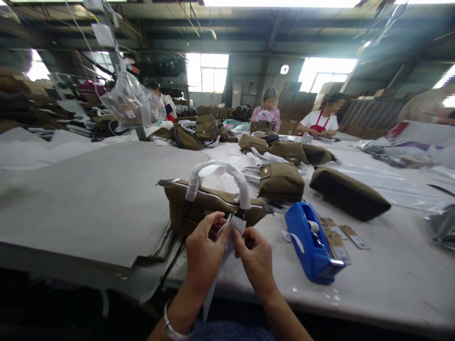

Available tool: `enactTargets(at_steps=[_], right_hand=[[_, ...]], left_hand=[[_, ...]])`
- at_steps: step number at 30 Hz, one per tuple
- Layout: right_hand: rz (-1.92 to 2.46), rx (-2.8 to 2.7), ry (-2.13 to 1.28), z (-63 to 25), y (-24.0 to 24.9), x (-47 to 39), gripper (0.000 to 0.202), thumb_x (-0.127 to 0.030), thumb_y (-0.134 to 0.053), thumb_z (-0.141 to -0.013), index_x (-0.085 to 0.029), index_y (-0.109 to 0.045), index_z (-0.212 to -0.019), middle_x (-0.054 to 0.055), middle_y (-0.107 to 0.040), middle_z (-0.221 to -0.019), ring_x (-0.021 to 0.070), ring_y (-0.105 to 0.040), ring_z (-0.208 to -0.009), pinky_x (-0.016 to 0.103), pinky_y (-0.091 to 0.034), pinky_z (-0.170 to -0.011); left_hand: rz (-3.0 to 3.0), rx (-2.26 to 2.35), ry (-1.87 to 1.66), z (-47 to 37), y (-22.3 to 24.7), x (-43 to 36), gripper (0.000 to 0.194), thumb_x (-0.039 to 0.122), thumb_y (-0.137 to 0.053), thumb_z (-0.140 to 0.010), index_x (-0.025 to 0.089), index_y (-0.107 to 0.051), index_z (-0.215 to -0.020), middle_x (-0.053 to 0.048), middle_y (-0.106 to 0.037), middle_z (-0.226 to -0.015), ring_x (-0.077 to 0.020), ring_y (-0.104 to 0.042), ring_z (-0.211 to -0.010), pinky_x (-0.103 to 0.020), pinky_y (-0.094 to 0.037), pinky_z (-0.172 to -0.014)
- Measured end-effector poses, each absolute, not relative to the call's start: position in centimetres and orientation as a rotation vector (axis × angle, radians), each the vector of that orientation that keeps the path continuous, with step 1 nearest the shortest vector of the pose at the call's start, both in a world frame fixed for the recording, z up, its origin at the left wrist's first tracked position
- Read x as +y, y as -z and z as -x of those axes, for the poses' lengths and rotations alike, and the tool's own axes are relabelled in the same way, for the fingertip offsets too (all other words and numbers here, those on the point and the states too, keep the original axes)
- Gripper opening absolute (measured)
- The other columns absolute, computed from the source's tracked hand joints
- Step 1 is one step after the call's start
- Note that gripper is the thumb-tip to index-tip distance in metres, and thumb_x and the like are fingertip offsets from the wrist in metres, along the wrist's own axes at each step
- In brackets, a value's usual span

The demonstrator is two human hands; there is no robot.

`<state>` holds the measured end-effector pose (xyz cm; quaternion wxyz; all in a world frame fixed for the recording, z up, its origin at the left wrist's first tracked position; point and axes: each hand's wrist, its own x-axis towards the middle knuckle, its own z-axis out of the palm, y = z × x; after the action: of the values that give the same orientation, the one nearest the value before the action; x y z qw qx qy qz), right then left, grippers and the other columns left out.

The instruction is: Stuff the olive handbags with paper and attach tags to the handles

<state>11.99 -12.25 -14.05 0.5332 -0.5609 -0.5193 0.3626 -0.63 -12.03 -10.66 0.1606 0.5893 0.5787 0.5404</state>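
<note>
An olive handbag (174,203) with a silver zip stands upright at the table's front edge. Its arched handle (217,166) is covered in white wrapping. My left hand (208,244) pinches a strip of thin white wrapping paper (221,258) at the base of the handle's right end. Close beside it, my right hand (254,253) has its thumb and fingers closed on the same paper. The strip's loose end hangs down between my forearms. The fingertips partly hide how the paper meets the handle.
A blue tape dispenser (307,246) is at right, beside several cardboard tags (355,237). Olive bags (280,182) and a dark olive pouch (348,192) lie beyond. Large grey sheets (88,199) are stacked at left. Several co-workers (322,121) are across the table.
</note>
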Motion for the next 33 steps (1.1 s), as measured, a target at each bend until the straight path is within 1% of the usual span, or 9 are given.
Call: enactTargets(at_steps=[6,10,16,21,24,27,29,31,33], right_hand=[[1.331,-1.199,-0.785,-10.9,14.2,-12.4,0.043,-0.052,-0.069,-0.087,-0.022,-0.049,-0.062,-0.005,-0.054,-0.05,0.0119,-0.05,-0.047,0.023,-0.039,-0.049],[1.332,-1.225,-0.718,-10.4,14.3,-12.3,0.042,-0.049,-0.069,-0.086,-0.023,-0.048,-0.062,-0.005,-0.053,-0.052,0.0122,-0.047,-0.05,0.024,-0.038,-0.05],[1.337,-1.293,-0.687,-10.6,14.3,-12.2,0.041,-0.048,-0.068,-0.088,-0.023,-0.047,-0.064,-0.004,-0.051,-0.056,0.0127,-0.047,-0.054,0.025,-0.038,-0.053],[1.317,-1.325,-0.694,-11.2,14.0,-12.0,0.039,-0.048,-0.072,-0.085,-0.022,-0.05,-0.065,-0.005,-0.051,-0.057,0.013,-0.047,-0.055,0.025,-0.037,-0.053],[1.339,-1.333,-0.718,-11.3,13.8,-11.9,0.039,-0.051,-0.069,-0.088,-0.022,-0.053,-0.068,-0.004,-0.054,-0.059,0.0139,-0.05,-0.056,0.026,-0.039,-0.056],[1.355,-1.322,-0.745,-11.3,13.7,-11.8,0.037,-0.053,-0.066,-0.09,-0.02,-0.059,-0.073,-0.002,-0.058,-0.063,0.0149,-0.053,-0.059,0.026,-0.039,-0.057],[1.331,-1.292,-0.807,-11.4,13.6,-11.6,0.037,-0.053,-0.065,-0.09,-0.019,-0.062,-0.077,-0.002,-0.057,-0.062,0.0148,-0.052,-0.058,0.026,-0.039,-0.056],[1.252,-1.236,-0.923,-11.7,13.6,-11.5,0.036,-0.053,-0.066,-0.09,-0.018,-0.065,-0.079,-0.003,-0.054,-0.061,0.0139,-0.051,-0.057,0.026,-0.04,-0.055],[1.136,-1.162,-1.06,-12.0,13.7,-11.3,0.035,-0.051,-0.067,-0.09,-0.017,-0.067,-0.081,-0.004,-0.052,-0.061,0.0121,-0.049,-0.056,0.024,-0.04,-0.054]], left_hand=[[-1.83,1.743,-1.55,0.4,10.9,-11.9,0.017,0.023,-0.073,-0.088,0.025,-0.073,-0.104,0.0,-0.079,-0.094,-0.0177,-0.075,-0.083,-0.027,-0.056,-0.081],[-1.914,1.783,-1.515,0.2,11.3,-11.9,0.024,0.022,-0.069,-0.091,0.026,-0.074,-0.115,-0.002,-0.08,-0.105,-0.0196,-0.076,-0.088,-0.03,-0.057,-0.086],[-1.941,1.791,-1.417,0.3,10.5,-12.1,0.033,0.028,-0.06,-0.097,0.025,-0.07,-0.129,-0.007,-0.079,-0.113,-0.0241,-0.076,-0.095,-0.033,-0.057,-0.09],[-1.874,1.647,-1.376,0.3,9.5,-13.0,0.044,0.029,-0.047,-0.103,0.024,-0.057,-0.145,-0.008,-0.078,-0.117,-0.0249,-0.075,-0.108,-0.031,-0.058,-0.091],[-1.794,1.551,-1.334,0.4,8.9,-13.5,0.049,0.028,-0.046,-0.103,0.027,-0.048,-0.151,-0.005,-0.078,-0.116,-0.0243,-0.075,-0.108,-0.032,-0.059,-0.09],[-1.723,1.499,-1.293,0.7,8.5,-13.5,0.051,0.03,-0.047,-0.102,0.027,-0.046,-0.152,-0.005,-0.08,-0.112,-0.0244,-0.077,-0.102,-0.032,-0.06,-0.086],[-1.67,1.438,-1.273,1.3,8.4,-13.2,0.052,0.033,-0.05,-0.101,0.025,-0.047,-0.152,-0.006,-0.08,-0.11,-0.0238,-0.078,-0.096,-0.031,-0.061,-0.082],[-1.6,1.414,-1.311,2.2,8.5,-12.7,0.049,0.037,-0.055,-0.098,0.024,-0.055,-0.145,-0.007,-0.08,-0.11,-0.0231,-0.078,-0.09,-0.029,-0.062,-0.076],[-1.533,1.453,-1.367,3.3,8.7,-12.2,0.04,0.042,-0.06,-0.095,0.022,-0.069,-0.128,-0.008,-0.079,-0.113,-0.0239,-0.077,-0.091,-0.029,-0.062,-0.074]])
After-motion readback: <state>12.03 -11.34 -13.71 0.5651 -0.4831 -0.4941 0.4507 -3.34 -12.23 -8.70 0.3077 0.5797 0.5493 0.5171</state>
